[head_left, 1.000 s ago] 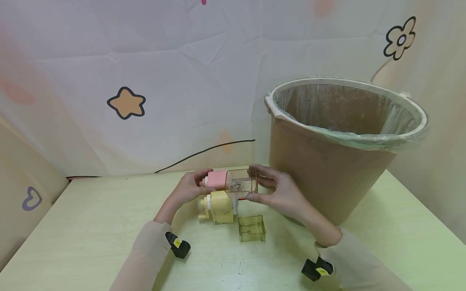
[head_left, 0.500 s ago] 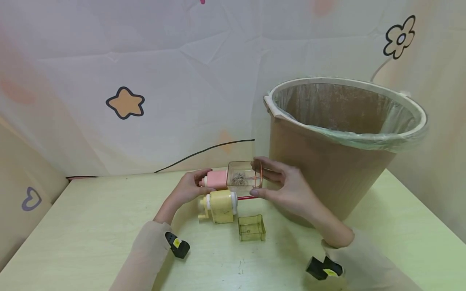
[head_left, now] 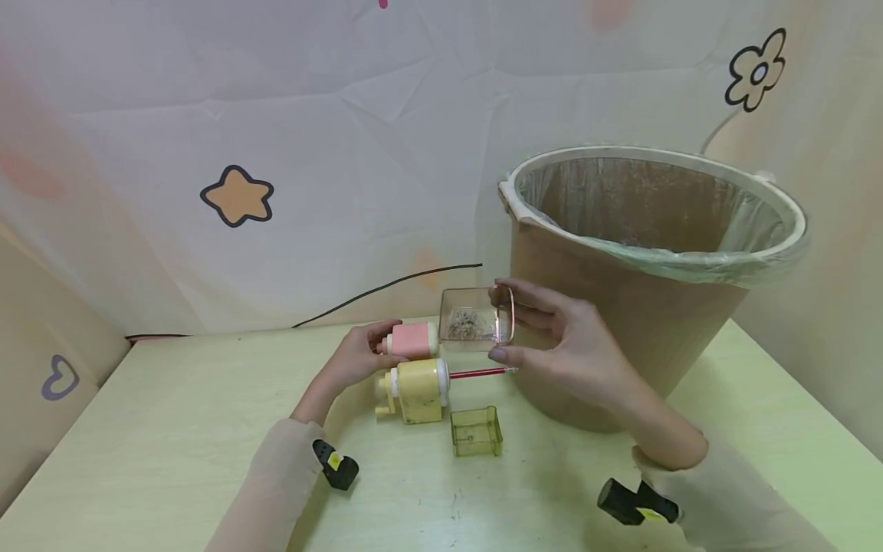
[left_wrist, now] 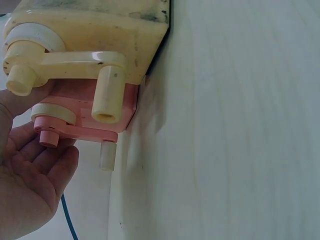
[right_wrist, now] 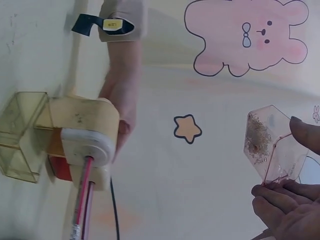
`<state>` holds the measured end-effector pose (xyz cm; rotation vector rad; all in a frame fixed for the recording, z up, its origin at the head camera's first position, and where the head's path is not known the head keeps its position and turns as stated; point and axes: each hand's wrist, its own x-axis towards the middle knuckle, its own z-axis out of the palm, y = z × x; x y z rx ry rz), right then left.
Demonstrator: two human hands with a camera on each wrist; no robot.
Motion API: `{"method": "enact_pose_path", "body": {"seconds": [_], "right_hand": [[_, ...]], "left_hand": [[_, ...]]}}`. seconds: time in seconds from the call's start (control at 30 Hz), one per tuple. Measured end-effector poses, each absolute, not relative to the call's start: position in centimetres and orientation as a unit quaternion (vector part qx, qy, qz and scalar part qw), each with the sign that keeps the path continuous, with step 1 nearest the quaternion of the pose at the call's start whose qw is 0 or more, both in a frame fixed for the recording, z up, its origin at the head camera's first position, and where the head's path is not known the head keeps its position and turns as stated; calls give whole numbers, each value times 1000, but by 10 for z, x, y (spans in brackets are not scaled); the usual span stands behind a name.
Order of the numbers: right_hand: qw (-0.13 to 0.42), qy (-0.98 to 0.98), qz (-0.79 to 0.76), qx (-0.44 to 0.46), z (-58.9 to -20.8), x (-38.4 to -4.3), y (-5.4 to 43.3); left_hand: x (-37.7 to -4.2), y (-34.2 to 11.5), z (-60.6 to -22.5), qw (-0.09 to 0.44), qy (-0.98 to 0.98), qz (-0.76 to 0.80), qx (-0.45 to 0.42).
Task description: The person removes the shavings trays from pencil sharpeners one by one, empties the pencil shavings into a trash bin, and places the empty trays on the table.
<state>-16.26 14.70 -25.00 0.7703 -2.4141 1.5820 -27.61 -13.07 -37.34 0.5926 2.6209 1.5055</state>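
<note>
My right hand (head_left: 576, 345) pinches a clear pinkish shavings drawer (head_left: 451, 300) by its right end, above the table. Pencil shavings (right_wrist: 257, 137) lie inside it. Around the crank side of a pink pencil sharpener (head_left: 411, 340), my left hand (head_left: 357, 356) curls its thumb and fingers. A yellow pencil sharpener (head_left: 421, 392) stands in front of the pink one, its crank (left_wrist: 80, 59) to the left. From its right face sticks a red pencil (head_left: 476, 373). The right wrist view shows a second pencil (right_wrist: 89, 212) beside it, at the other sharpener.
A tall brown trash bin (head_left: 593, 337) with a plastic liner stands at the right, close to my right hand. A yellow-green transparent drawer (head_left: 476, 443) sits on the table (head_left: 386, 498) in front of the sharpeners. A printed cloth (head_left: 359, 169) hangs behind.
My right hand has drawn the pinkish drawer away from the pink sharpener, up and to the right. More of the red pencil shows. The left hand has stayed put.
</note>
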Motion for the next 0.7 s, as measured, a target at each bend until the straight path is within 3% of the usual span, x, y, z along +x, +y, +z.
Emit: {"method": "enact_pose_path", "body": {"seconds": [0.7], "right_hand": [[125, -768, 554, 296, -199, -148, 156]], "left_hand": [[-272, -130, -369, 27, 851, 487, 194]]}}
